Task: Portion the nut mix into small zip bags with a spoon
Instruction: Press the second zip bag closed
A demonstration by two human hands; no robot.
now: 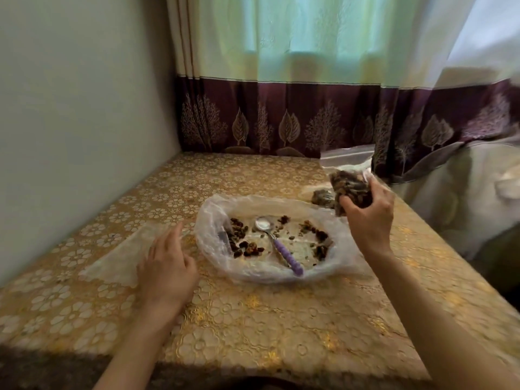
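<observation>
A big clear plastic bag (213, 243) lies spread open in the middle of the table with scattered bits of nut mix (244, 246) on it. A metal spoon with a purple handle (281, 249) lies in it, bowl facing up. My right hand (368, 218) grips a filled small zip bag (349, 187) of nut mix, held above the table's right side. Another filled small bag (323, 197) lies on the table just behind it. My left hand (168, 266) hovers with relaxed fingers over flat empty zip bags (121, 257) at the left.
The table (253, 319) wears a gold floral cloth. A wall runs along its left side and a curtain (281, 116) hangs at the back. A cloth-covered object (464, 192) stands off the right edge. The near table edge falls into shadow.
</observation>
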